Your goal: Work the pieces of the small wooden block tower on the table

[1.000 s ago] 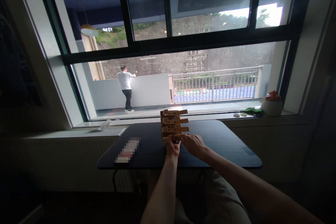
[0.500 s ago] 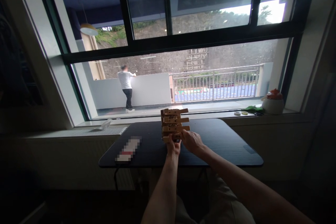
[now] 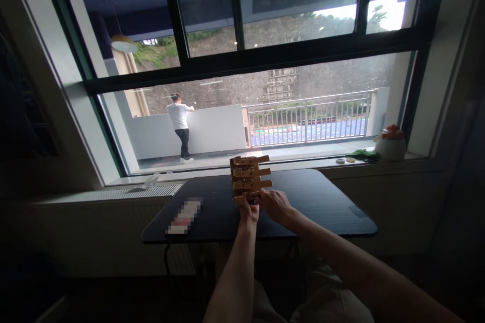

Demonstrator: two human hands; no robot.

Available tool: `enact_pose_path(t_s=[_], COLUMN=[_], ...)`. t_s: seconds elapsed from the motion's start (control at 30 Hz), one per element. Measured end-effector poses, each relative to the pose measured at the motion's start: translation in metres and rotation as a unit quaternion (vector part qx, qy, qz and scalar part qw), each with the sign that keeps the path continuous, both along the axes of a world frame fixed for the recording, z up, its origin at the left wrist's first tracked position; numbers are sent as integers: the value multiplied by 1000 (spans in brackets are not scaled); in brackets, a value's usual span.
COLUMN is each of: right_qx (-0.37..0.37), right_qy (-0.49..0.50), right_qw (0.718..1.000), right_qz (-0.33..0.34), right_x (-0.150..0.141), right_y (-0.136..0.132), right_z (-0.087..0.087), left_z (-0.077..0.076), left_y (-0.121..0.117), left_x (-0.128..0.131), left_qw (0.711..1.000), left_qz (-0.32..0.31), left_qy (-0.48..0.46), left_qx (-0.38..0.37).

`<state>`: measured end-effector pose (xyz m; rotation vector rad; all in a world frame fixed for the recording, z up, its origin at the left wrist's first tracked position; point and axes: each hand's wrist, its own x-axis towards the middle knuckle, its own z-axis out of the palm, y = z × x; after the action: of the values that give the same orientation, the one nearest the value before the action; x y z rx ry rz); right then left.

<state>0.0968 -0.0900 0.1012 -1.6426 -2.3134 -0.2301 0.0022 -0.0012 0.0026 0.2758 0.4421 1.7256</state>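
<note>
Over the tabletop (image 3: pixel 322 212), the slatted wooden object (image 3: pixel 250 172) looks light and stiff, best held by its lower end, where the left hand (image 3: pixel 249 210) wraps its fingers, while the right hand (image 3: pixel 278 204) has fingers seemingly closed upon the lowest slat (image 3: pixel 255 195).

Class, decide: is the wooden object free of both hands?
No: the left hand grips the wooden object near its lower end, and the right hand touches it too.

Golden-tan slatted wooden piece (image 3: pixel 250 172), blue-black table (image 3: pixel 322 209) with faint streaks, orange-topped white jar (image 3: pixel 390 150)
</note>
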Motion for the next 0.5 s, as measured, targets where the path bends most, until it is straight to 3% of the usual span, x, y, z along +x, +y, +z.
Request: enact_pose_path(t_s=[0.13,0.37,0.5], right_qx=[-22,5,3], right_qy=[22,-41,-31], right_qw=[999,996,999], right_qz=[-32,83,41], right_x=[7,1,-7], right_y=[4,-9,-11], right_z=[2,16,9], left_z=[0,-1,3], left_y=[0,1,-4], left_x=[0,0,0], left_qw=[1000,1000,1000], left_qz=[-7,-6,-2], left_qy=[-5,-5,7], left_qx=[6,18,-1])
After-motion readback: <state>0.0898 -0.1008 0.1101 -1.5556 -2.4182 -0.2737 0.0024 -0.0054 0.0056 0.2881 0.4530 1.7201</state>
